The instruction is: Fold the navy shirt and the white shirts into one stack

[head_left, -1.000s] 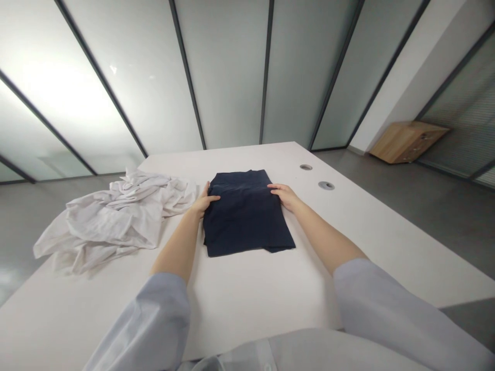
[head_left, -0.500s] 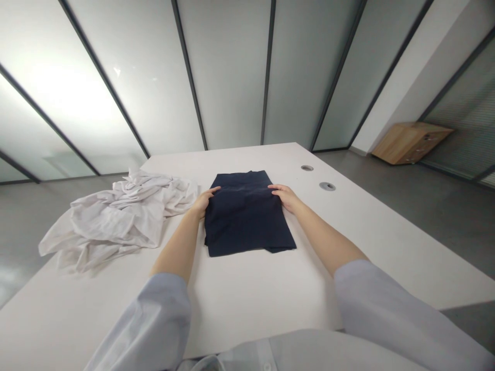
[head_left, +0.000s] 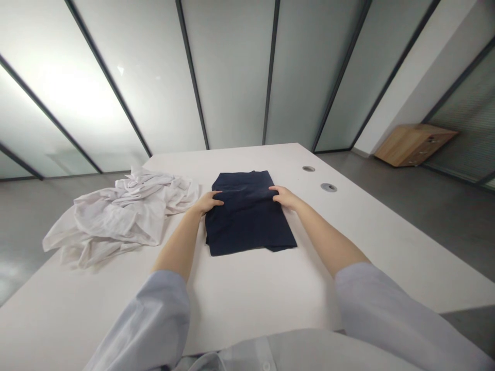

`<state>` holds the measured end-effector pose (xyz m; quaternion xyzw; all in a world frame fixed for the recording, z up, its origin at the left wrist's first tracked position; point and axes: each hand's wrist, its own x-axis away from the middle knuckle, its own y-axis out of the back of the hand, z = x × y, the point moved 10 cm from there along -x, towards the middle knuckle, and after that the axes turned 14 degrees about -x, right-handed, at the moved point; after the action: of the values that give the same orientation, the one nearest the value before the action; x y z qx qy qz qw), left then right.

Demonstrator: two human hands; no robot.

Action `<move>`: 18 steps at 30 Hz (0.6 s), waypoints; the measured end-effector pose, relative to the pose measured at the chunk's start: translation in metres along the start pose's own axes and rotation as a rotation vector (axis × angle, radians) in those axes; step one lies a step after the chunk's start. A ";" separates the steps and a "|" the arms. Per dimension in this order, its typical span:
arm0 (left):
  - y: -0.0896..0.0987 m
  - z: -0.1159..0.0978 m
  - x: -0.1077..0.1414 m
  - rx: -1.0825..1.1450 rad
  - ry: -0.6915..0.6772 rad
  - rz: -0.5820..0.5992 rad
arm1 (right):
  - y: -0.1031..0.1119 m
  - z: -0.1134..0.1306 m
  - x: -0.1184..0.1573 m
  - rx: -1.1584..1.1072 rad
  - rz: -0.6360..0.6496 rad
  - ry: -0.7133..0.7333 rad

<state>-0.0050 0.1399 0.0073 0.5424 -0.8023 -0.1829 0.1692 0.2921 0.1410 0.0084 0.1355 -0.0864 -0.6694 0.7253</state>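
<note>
On our white table (head_left: 251, 293), left hand (head_left: 208, 200) and right hand (head_left: 285, 197) touch dark cloth (head_left: 249, 221); whether they pinch, we cannot tell. Frosted glass (head_left: 232, 77) stands behind the table, a cabinet (head_left: 406, 144) off its right.

One wide view from a camera worn on the person's head, above the near edge of a white table (head_left: 255, 293), facing forward and tilted down across its top. Closest to the lens, pale sleeves (head_left: 154, 314) reach in over the table's near edge. A dark cloth (head_left: 251, 221) on the table lies near mid-view, farther off. Beyond the table's far edge, frosted glass panels (head_left: 232, 77) fill the upper view.
</note>
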 end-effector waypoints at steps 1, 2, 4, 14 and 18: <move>0.003 -0.003 -0.001 -0.083 -0.015 -0.015 | 0.000 0.005 0.000 0.050 0.013 0.010; 0.008 -0.006 -0.001 -0.182 -0.023 -0.036 | 0.000 0.010 0.000 0.100 0.036 0.025; 0.017 -0.013 -0.001 -0.401 -0.029 -0.069 | -0.002 0.024 0.002 0.196 0.102 0.066; 0.055 -0.107 0.012 -1.247 -0.292 -0.136 | 0.022 0.103 -0.005 0.585 0.104 0.297; 0.066 -0.116 -0.014 -1.338 -0.121 0.031 | 0.033 0.125 -0.034 0.640 0.063 0.247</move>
<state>0.0016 0.1630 0.1396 0.2979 -0.5317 -0.6684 0.4264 0.2824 0.1669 0.1388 0.4336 -0.2077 -0.5643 0.6711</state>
